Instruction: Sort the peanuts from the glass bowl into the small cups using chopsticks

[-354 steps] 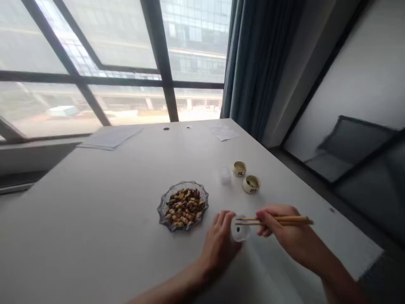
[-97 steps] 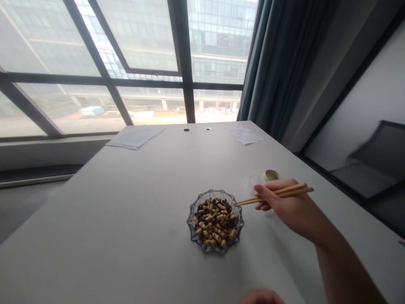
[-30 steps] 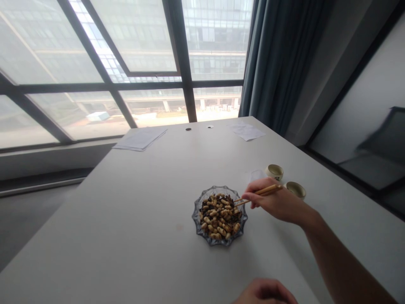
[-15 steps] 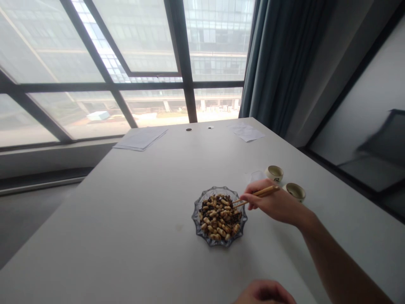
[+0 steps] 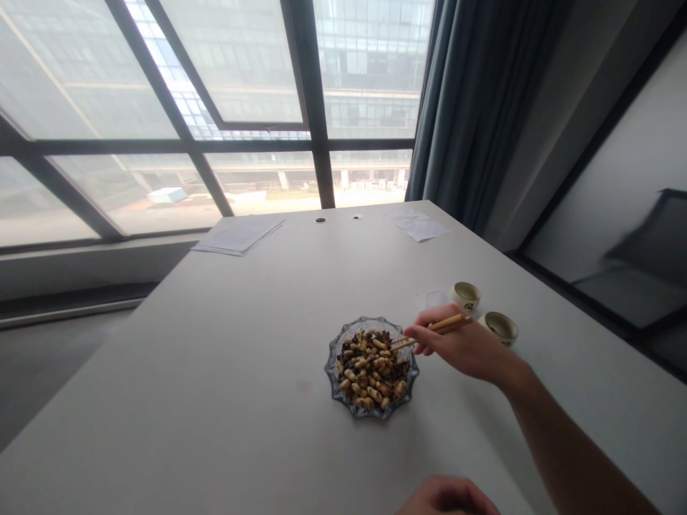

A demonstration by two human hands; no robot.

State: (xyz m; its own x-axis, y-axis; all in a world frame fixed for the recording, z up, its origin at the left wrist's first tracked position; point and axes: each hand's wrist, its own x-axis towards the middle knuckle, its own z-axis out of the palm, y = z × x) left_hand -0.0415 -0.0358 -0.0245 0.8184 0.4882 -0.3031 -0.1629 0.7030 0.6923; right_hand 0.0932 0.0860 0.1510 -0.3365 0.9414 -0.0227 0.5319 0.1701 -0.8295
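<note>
My right hand (image 5: 456, 343) is closed round a pair of wooden chopsticks (image 5: 446, 324). Their tips reach over the right rim into a scalloped glass bowl (image 5: 333, 383) and touch the mix there. In the bowl lie many pale peanuts (image 5: 370, 392), together with dark brown, dried-looking bits (image 5: 398, 370). Whether the tips grip a piece is too small to tell. At the bottom edge my left hand (image 5: 448, 495) rests near the table's front with its fingers curled, partly cut off by the frame; nothing shows in it.
Two small cream cups (image 5: 466, 295) stand beyond my right hand; the nearer cup (image 5: 500, 327) has something dark inside. A clear plastic piece (image 5: 437, 299) lies beside them. Paper sheets (image 5: 239, 234) lie at the white table's (image 5: 241, 357) far left, more sheets (image 5: 421, 225) at the far right.
The chopstick tips have shifted slightly left and up in the bowl, along with my right hand. My left hand has hardly moved.
</note>
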